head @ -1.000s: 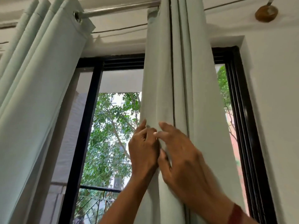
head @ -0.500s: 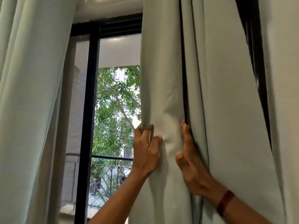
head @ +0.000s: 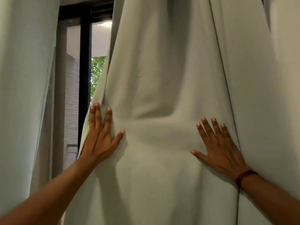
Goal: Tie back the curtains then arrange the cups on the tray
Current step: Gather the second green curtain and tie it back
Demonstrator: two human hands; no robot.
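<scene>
Both hands [head: 162,146] press flat against the pale curtain [head: 162,78].

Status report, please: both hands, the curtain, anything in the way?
Left hand open, flat on left edge of curtain. Right hand open, spread flat, pressing curtain. Curtain slack between them, not yet tied. No tie-back in view; nothing blocking.

The left forearm [head: 48,197] and right forearm [head: 272,195] were bare. A narrow dark red band [head: 246,176] circled the wrist just behind the right hand [head: 222,150].
</scene>
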